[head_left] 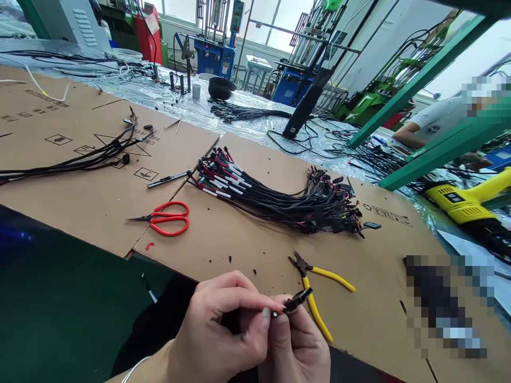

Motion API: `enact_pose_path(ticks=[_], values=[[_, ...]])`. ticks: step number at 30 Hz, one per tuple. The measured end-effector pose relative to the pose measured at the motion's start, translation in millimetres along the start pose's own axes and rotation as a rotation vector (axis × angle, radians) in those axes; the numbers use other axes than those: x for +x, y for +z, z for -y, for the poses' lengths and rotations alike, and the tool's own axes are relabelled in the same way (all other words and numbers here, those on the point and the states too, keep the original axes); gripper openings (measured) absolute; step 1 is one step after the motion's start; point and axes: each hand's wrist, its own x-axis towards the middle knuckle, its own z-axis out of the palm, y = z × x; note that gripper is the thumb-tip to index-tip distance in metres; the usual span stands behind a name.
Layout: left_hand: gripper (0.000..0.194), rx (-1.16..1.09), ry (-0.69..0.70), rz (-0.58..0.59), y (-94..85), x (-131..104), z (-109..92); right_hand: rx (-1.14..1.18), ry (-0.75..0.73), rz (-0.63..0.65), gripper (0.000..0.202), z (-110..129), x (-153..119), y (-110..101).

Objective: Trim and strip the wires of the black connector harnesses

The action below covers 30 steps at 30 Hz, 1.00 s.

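Observation:
Close to the table's front edge, my left hand (227, 324) and my right hand (301, 340) meet fingertip to fingertip. Between the thumb and fingers of my right hand is a small black connector (298, 300), its end sticking out to the upper right. My left thumb and index finger pinch tightly at its lower end, where a tiny pale spot shows; what exactly they grip is hidden. Just beyond my right hand lie yellow-handled cutting pliers (315, 282), jaws apart. Red-handled scissors (170, 218) rest farther left.
A bundle of black cables (271, 199) with white labels lies across the cardboard (247, 250). More cables (80, 162) and a tweezer-like tool (167, 180) are at left. A yellow heat gun (459, 199) lies right, below green frame bars (423, 80). A person (435, 119) sits beyond.

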Motion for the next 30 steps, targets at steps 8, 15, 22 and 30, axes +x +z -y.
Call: enact_pose_path(ticks=[8,15,22,30], values=[[0.020,-0.311,-0.389,0.204,-9.5,-2.3,0.8,0.134,0.070,0.235,0.018,-3.2,8.4,-13.4],[0.018,-0.427,-0.431,0.219,-10.4,-7.9,2.6,0.100,0.037,0.238,0.014,-14.8,5.9,-24.4],[0.008,-0.563,-0.463,0.210,-11.0,-2.6,4.5,0.005,-0.011,0.245,0.015,-11.0,5.5,-26.6],[0.018,-0.733,-0.728,0.073,-5.8,-0.9,10.8,-0.049,-0.039,0.119,0.013,-2.6,10.2,-37.0]])
